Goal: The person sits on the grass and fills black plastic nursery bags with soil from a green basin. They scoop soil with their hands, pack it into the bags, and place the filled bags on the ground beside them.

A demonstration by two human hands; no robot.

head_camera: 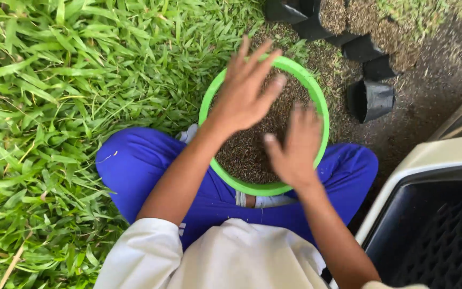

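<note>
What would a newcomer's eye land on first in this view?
The bright green round sieve of dark soil in the middle, resting by the person's blue-trousered legs. Both hands are spread open over it, left hand higher and right hand nearer. Black grow bags sit upper right, with grass on the left.

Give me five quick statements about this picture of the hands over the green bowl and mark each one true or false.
1. Both hands hover over a round green bowl. True: the left hand and the right hand are above it.
2. The bowl holds clear water. False: it holds dark, grainy soil-like material.
3. The person wears blue trousers. True.
4. The ground on the left is bare concrete. False: it is green grass.
5. Black nursery bags stand beyond the bowl. True: several stand at the upper right, some filled with soil.
</note>
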